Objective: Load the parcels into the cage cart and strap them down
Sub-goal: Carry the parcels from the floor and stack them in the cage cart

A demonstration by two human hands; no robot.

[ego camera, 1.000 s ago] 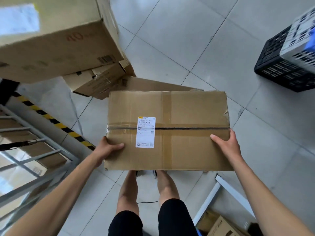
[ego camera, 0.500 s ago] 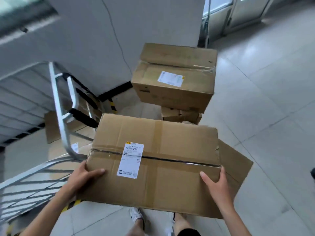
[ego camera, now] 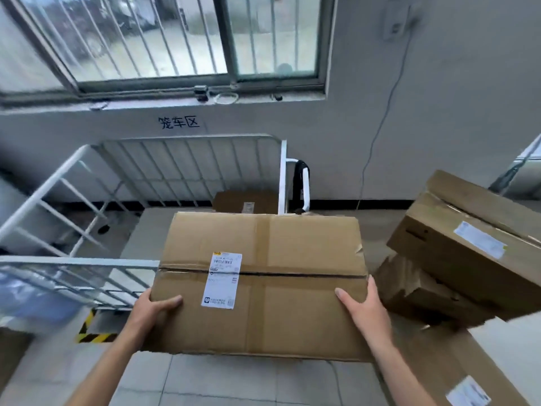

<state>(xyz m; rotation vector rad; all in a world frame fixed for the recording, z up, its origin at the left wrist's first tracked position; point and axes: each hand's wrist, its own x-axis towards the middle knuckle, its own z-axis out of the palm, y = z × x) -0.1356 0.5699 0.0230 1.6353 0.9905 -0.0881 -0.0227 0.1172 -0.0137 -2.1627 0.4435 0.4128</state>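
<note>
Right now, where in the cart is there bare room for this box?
The cart floor looks bare between the side rails and the small box at the back. The right is crowded: stacked boxes sit close beside the carried box.

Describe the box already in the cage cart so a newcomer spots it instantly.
Below the barred window stands the white cage cart. At the foot of its back grille, by the right-hand post, sits a small brown box. Unlike the stacked boxes to the right, it lies inside the cart, half hidden behind the carried parcel.
</note>
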